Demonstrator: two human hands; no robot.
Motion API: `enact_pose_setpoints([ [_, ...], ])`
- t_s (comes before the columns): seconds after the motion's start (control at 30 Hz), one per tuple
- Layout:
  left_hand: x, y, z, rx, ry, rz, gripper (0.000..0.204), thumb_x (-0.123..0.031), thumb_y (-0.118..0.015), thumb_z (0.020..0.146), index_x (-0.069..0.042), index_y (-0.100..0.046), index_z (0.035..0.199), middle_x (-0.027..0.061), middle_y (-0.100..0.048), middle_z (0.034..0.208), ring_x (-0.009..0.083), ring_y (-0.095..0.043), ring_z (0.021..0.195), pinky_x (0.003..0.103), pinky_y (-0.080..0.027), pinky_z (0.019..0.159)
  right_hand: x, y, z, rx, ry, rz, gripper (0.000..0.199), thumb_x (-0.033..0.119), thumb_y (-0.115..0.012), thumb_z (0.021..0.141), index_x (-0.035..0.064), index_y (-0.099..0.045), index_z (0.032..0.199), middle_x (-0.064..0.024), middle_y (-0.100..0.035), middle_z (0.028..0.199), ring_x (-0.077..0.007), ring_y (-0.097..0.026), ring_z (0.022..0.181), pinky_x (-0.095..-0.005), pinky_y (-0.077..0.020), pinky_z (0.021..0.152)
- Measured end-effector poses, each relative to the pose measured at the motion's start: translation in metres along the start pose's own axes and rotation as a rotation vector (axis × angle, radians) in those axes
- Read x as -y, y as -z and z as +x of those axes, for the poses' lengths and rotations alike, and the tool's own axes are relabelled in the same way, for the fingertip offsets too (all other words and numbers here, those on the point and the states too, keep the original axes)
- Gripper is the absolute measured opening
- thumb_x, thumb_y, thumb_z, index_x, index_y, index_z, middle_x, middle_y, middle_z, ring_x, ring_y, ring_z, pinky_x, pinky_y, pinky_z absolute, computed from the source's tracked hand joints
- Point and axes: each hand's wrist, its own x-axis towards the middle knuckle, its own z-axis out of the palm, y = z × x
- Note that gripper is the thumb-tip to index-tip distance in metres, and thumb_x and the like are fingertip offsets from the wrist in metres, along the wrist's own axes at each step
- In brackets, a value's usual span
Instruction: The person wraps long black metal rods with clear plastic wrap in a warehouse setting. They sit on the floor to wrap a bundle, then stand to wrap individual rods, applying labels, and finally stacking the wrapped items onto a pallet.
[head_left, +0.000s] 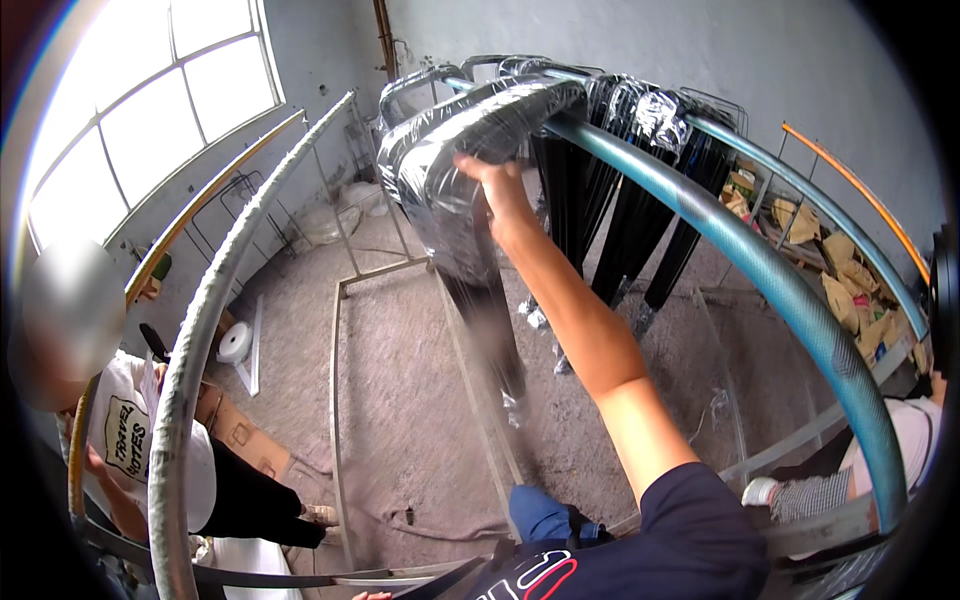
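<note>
My right hand is raised at arm's length and grips the nearest plastic-wrapped black frame, which hangs over a teal rail. The frame's lower part is blurred. Several more wrapped black frames hang behind it on the same rail. A skin-coloured sliver at the bottom edge may be my left hand; too little of it shows to tell how its fingers are.
A grey metal rail and a yellow rail curve along the left. A person in a white shirt stands at the lower left, and another person's leg is at the right. Cardboard scraps lie by the right wall.
</note>
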Motion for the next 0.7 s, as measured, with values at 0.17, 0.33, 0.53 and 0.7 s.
enact_pose_setpoints([
  [0.17, 0.005, -0.023, 0.001, 0.143, 0.186, 0.119, 0.031, -0.021, -0.036, 0.089, -0.001, -0.046, 0.11, 0.0071, -0.049, 0.108, 0.0135, -0.043, 0.1, 0.027, -0.032, 0.088, 0.007, -0.003, -0.011, -0.003, -0.063, 0.069, 0.027, 0.009, -0.062, 0.072, -0.0018, -0.058, 0.096, -0.0107, -0.062, 0.092, -0.0192, -0.058, 0.085, -0.0304, -0.0422, 0.081],
  [0.33, 0.048, -0.038, 0.01, 0.766, 0.667, 0.434, 0.034, -0.024, -0.028, 0.093, -0.003, -0.045, 0.114, 0.0062, -0.046, 0.12, 0.013, -0.039, 0.113, 0.028, -0.029, 0.097, 0.01, 0.001, -0.009, 0.049, -0.127, 0.105, 0.037, 0.012, -0.062, 0.074, -0.0008, -0.049, 0.106, -0.0105, -0.06, 0.093, -0.0199, -0.057, 0.088, -0.0307, -0.0434, 0.082],
  [0.53, -0.15, -0.209, 0.071, 0.694, -0.717, 0.179, 0.042, 0.006, -0.06, 0.065, -0.005, -0.054, 0.104, 0.0132, -0.053, 0.107, 0.0307, -0.048, 0.104, 0.039, -0.039, 0.088, 0.007, 0.004, -0.009, 0.066, -0.143, 0.129, 0.033, 0.008, -0.061, 0.077, 0.0008, -0.048, 0.107, -0.0093, -0.058, 0.098, -0.0171, -0.056, 0.088, -0.0283, -0.0422, 0.08],
  [0.7, -0.269, -0.291, 0.141, 0.514, -1.15, 0.075, 0.043, 0.002, -0.055, 0.068, -0.002, -0.051, 0.111, 0.0156, -0.05, 0.116, 0.032, -0.04, 0.117, 0.041, -0.03, 0.098, 0.017, 0.003, -0.011, 0.09, -0.176, 0.254, 0.024, 0.004, -0.06, 0.078, 0.0005, -0.053, 0.101, -0.0058, -0.059, 0.094, -0.0129, -0.057, 0.083, -0.0244, -0.044, 0.074],
])
